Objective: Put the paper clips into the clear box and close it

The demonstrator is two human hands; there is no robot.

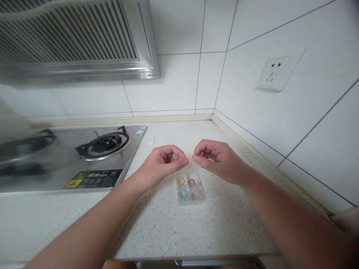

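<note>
My left hand (162,161) and my right hand (216,158) meet above the speckled countertop (157,224), fingertips pinched together. Between them they hold a small pale yellow rubber band (190,157). Just below, on the counter, lies a small clear plastic box (190,188) split into compartments. These hold little coloured bands: yellow and red at the back, green and pink at the front. Both hands hover a little above the box without touching it.
A steel gas hob (70,157) with a burner (105,144) takes up the left of the counter, under an extractor hood (75,41). White tiled walls form a corner at the back right, with a wall socket (273,73). The counter's front edge runs along the bottom.
</note>
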